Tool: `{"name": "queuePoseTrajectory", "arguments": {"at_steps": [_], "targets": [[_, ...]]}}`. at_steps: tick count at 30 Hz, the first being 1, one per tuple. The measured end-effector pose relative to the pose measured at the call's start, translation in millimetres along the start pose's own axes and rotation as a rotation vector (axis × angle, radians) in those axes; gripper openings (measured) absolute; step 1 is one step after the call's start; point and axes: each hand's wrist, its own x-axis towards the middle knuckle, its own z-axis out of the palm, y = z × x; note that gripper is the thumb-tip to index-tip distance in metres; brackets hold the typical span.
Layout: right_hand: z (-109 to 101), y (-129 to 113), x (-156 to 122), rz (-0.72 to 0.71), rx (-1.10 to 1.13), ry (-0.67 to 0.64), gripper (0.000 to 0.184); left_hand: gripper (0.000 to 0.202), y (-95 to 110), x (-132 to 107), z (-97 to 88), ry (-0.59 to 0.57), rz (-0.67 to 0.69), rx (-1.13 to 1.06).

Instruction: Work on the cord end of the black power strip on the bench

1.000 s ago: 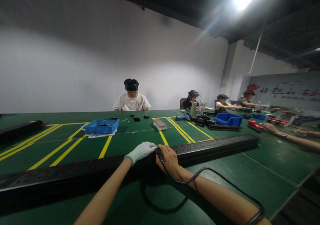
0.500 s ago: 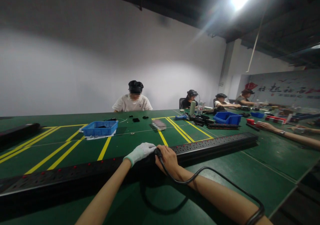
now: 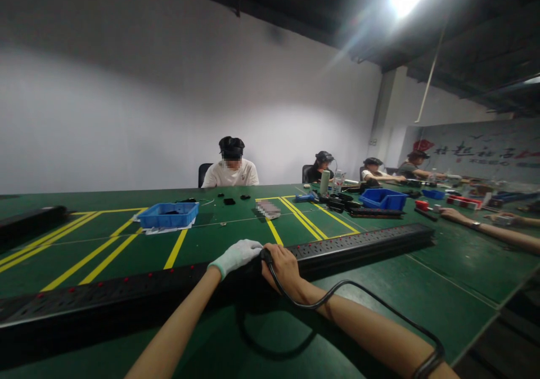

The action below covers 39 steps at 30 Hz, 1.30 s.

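A long black power strip (image 3: 363, 245) with rows of sockets and small red switches lies across the green table in front of me. My left hand (image 3: 241, 255), in a pale glove, grips it near the middle, fingertips close to my right hand. My bare right hand (image 3: 283, 267) is closed around a black plug (image 3: 265, 255) at the strip's upper face; its fingers hide where plug and sockets meet. From the plug a black cable (image 3: 358, 283) loops over my right forearm.
A blue tray (image 3: 169, 216) stands on paper beyond the strip. A blurred flat object (image 3: 268, 208), a blue bin (image 3: 383, 199) and black parts lie farther back. Another strip (image 3: 34, 221) is at far left. Co-workers sit around; one's hand (image 3: 453, 215) reaches in at right.
My hands, the plug and the strip hold their place. The person opposite has shifted slightly right, showing a chair back. The co-worker's hand at right has moved a little away from the red part.
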Motion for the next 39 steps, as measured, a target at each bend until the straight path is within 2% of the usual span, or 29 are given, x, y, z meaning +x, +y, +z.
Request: {"name": "queuePoseTrajectory", "arguments": {"at_steps": [10,39], "targets": [[-0.7,0.3,-0.2,0.013,0.018,-0.027,0.024,0.038,-6.5,1.1,1.0,0.021,-0.064,-0.055],[-0.8,-0.4,0.1,0.001,-0.006,-0.025,0.023,0.034,2.9,-2.3,-3.2,0.073,-0.065,-0.135]]}}
